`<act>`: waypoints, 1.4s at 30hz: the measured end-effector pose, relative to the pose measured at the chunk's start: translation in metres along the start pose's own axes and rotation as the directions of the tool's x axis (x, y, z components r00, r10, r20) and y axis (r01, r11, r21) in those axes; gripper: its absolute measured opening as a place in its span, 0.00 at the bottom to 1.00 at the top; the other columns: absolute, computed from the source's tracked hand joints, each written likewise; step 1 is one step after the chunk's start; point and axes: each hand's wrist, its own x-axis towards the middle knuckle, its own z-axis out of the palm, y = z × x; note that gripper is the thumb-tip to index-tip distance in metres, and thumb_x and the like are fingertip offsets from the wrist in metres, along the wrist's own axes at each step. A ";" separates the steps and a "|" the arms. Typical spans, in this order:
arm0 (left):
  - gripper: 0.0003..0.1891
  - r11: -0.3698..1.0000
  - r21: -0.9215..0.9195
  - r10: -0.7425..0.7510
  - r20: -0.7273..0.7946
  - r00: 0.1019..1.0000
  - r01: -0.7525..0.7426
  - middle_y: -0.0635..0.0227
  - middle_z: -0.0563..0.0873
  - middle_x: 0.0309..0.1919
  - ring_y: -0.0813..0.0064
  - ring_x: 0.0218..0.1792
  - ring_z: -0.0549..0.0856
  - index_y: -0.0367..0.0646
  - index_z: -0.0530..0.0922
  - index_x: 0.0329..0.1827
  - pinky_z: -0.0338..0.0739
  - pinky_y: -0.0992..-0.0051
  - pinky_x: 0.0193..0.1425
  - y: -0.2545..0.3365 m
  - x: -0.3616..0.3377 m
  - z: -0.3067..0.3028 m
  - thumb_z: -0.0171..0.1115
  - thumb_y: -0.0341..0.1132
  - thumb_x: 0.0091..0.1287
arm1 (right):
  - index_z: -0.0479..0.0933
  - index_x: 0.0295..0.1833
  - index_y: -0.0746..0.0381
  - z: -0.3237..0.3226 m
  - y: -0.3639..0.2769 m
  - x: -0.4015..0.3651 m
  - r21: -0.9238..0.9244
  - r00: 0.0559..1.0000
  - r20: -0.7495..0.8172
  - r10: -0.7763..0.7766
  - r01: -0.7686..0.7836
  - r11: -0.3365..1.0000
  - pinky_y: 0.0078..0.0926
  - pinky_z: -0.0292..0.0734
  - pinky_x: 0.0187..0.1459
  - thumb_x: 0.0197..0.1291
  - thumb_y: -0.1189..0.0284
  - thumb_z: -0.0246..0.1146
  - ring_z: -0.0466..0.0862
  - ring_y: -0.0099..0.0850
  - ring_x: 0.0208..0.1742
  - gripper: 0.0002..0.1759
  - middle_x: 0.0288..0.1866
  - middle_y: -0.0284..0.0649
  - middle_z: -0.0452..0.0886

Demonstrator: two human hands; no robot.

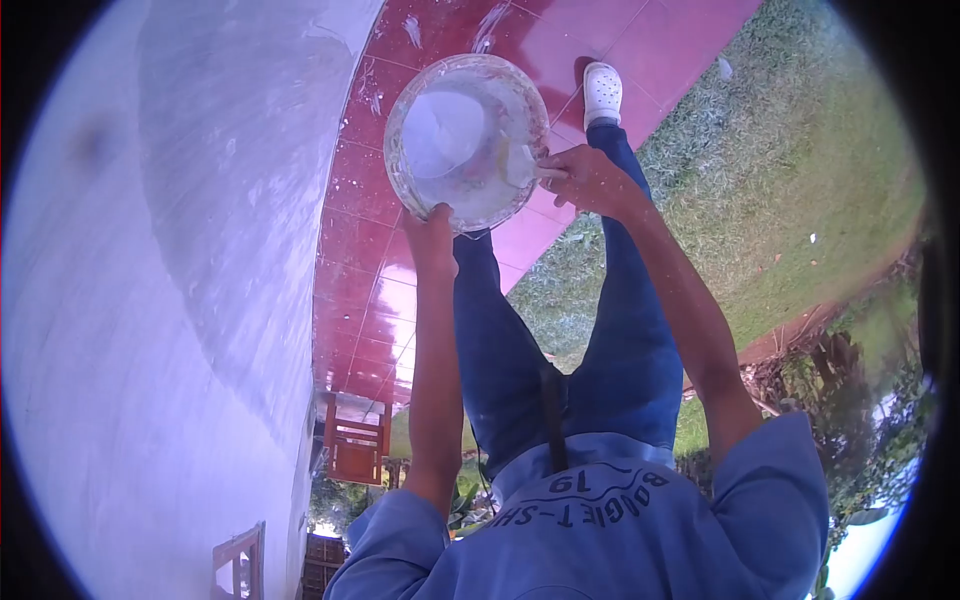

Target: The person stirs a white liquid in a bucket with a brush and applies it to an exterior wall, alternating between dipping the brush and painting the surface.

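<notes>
A round bucket (398,150), its rim smeared with white, is held up in front of my legs. White paint (445,130) shows inside it. My left hand (431,238) grips the near rim, thumb over the edge. My right hand (588,182) is closed around the handle of what looks like a paintbrush (518,165), whose pale head reaches inside the bucket at the right wall. The brush head is partly blurred against the whitish bucket wall.
To the left rises a white wall (250,200) with a darker curved patch. Red floor tiles (350,250) with white splatters run alongside it, and grass (750,200) borders them on the right. A wooden chair (357,450) stands beside the wall. My white clog (602,95) rests on the tiles.
</notes>
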 end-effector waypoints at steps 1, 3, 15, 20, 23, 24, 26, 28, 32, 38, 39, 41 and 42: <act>0.33 1.000 -0.001 -0.010 0.000 1.000 0.010 0.53 0.76 0.60 0.59 0.58 0.82 0.36 0.62 0.72 0.83 0.59 0.56 -0.008 -0.006 0.000 0.55 0.22 0.60 | 0.77 0.61 0.70 -0.007 0.009 -0.003 -0.111 1.000 0.003 -0.018 0.018 0.994 0.27 0.83 0.33 0.64 0.70 0.63 0.88 0.29 0.35 0.22 0.38 0.46 0.85; 0.34 0.995 -0.081 -0.050 0.069 0.996 0.056 0.53 0.75 0.62 0.58 0.59 0.81 0.37 0.60 0.74 0.83 0.56 0.57 -0.002 -0.014 0.006 0.55 0.23 0.61 | 0.76 0.62 0.69 -0.021 0.012 -0.022 -0.239 0.998 -0.015 -0.059 0.053 0.970 0.30 0.83 0.34 0.63 0.72 0.62 0.88 0.31 0.34 0.23 0.38 0.47 0.85; 0.33 0.957 -0.286 0.012 0.234 0.972 0.057 0.51 0.75 0.60 0.54 0.55 0.84 0.39 0.58 0.74 0.87 0.52 0.51 0.147 -0.167 0.000 0.53 0.24 0.63 | 0.71 0.61 0.61 -0.044 -0.118 -0.186 -0.619 0.837 -0.377 -0.397 0.091 0.780 0.48 0.78 0.46 0.56 0.60 0.69 0.86 0.52 0.46 0.30 0.39 0.53 0.84; 0.31 0.949 -0.314 0.077 0.195 0.978 -0.012 0.55 0.78 0.55 0.58 0.51 0.85 0.42 0.62 0.70 0.87 0.54 0.48 0.162 -0.219 -0.020 0.56 0.23 0.60 | 0.79 0.52 0.65 -0.029 -0.165 -0.229 -0.683 0.850 -0.396 -0.347 -0.020 0.730 0.47 0.80 0.49 0.50 0.55 0.73 0.86 0.52 0.47 0.30 0.42 0.54 0.85; 0.25 0.936 -0.351 0.107 0.184 0.977 -0.036 0.58 0.80 0.48 0.61 0.46 0.86 0.39 0.68 0.63 0.87 0.56 0.46 0.147 -0.225 -0.025 0.56 0.23 0.60 | 0.82 0.47 0.68 -0.036 -0.177 -0.248 -0.672 0.880 -0.391 -0.270 -0.072 0.737 0.45 0.80 0.49 0.49 0.53 0.73 0.86 0.51 0.47 0.29 0.42 0.54 0.86; 0.23 0.940 -0.341 0.090 0.188 0.978 -0.021 0.59 0.81 0.46 0.62 0.45 0.86 0.37 0.70 0.61 0.87 0.56 0.46 0.149 -0.232 -0.025 0.56 0.23 0.60 | 0.82 0.47 0.69 -0.040 -0.179 -0.252 -0.666 0.896 -0.384 -0.222 -0.102 0.739 0.43 0.80 0.49 0.49 0.51 0.73 0.86 0.49 0.47 0.31 0.42 0.52 0.86; 0.22 0.919 -0.394 0.108 0.190 0.976 -0.025 0.59 0.81 0.45 0.63 0.44 0.86 0.36 0.71 0.60 0.87 0.57 0.45 0.151 -0.241 -0.019 0.57 0.23 0.59 | 0.82 0.47 0.69 -0.045 -0.179 -0.253 -0.696 0.871 -0.398 -0.289 -0.081 0.714 0.40 0.80 0.47 0.49 0.52 0.73 0.87 0.47 0.46 0.31 0.40 0.52 0.86; 0.21 0.898 -0.440 0.121 0.192 0.974 -0.025 0.60 0.82 0.44 0.64 0.43 0.86 0.36 0.72 0.58 0.86 0.57 0.45 0.153 -0.255 -0.013 0.57 0.23 0.59 | 0.82 0.48 0.70 -0.047 -0.185 -0.270 -0.721 0.844 -0.407 -0.350 -0.062 0.690 0.38 0.81 0.46 0.49 0.53 0.73 0.88 0.45 0.45 0.31 0.39 0.52 0.86; 0.25 0.828 -0.550 0.262 0.200 0.944 -0.113 0.53 0.81 0.49 0.59 0.46 0.87 0.30 0.69 0.61 0.88 0.59 0.46 0.185 -0.306 0.010 0.57 0.26 0.59 | 0.79 0.57 0.66 -0.063 -0.211 -0.331 -0.293 0.928 -0.309 -0.209 0.116 0.949 0.35 0.82 0.44 0.51 0.58 0.73 0.87 0.37 0.49 0.31 0.43 0.48 0.85; 0.25 0.790 -0.611 0.251 0.245 0.936 -0.052 0.55 0.81 0.51 0.60 0.50 0.85 0.32 0.68 0.65 0.85 0.60 0.50 0.221 -0.344 0.075 0.53 0.20 0.61 | 0.62 0.73 0.62 -0.080 -0.185 -0.349 0.297 0.920 -0.326 -0.219 0.319 0.900 0.44 0.85 0.51 0.60 0.70 0.67 0.85 0.40 0.55 0.37 0.59 0.45 0.79; 0.25 0.808 -0.589 0.233 0.279 0.932 -0.026 0.54 0.80 0.52 0.59 0.51 0.85 0.32 0.68 0.65 0.86 0.59 0.51 0.205 -0.337 0.054 0.52 0.22 0.63 | 0.58 0.74 0.63 -0.051 -0.165 -0.334 0.456 0.940 -0.228 -0.253 0.333 0.825 0.45 0.85 0.54 0.62 0.73 0.65 0.85 0.42 0.55 0.37 0.62 0.46 0.78; 0.24 0.815 -0.578 0.231 0.275 0.933 -0.032 0.54 0.80 0.52 0.60 0.52 0.85 0.32 0.68 0.66 0.86 0.59 0.51 0.212 -0.337 0.072 0.53 0.23 0.64 | 0.60 0.72 0.66 -0.071 -0.147 -0.310 0.581 0.958 -0.139 -0.250 0.284 0.763 0.45 0.86 0.54 0.63 0.75 0.63 0.85 0.43 0.55 0.33 0.61 0.47 0.78; 0.24 0.820 -0.570 0.248 0.286 0.926 -0.044 0.53 0.80 0.52 0.60 0.52 0.85 0.32 0.67 0.66 0.86 0.58 0.51 0.211 -0.336 0.077 0.54 0.24 0.65 | 0.62 0.70 0.68 -0.078 -0.141 -0.299 0.687 0.960 -0.074 -0.268 0.244 0.684 0.46 0.86 0.54 0.63 0.77 0.61 0.85 0.44 0.55 0.30 0.61 0.49 0.78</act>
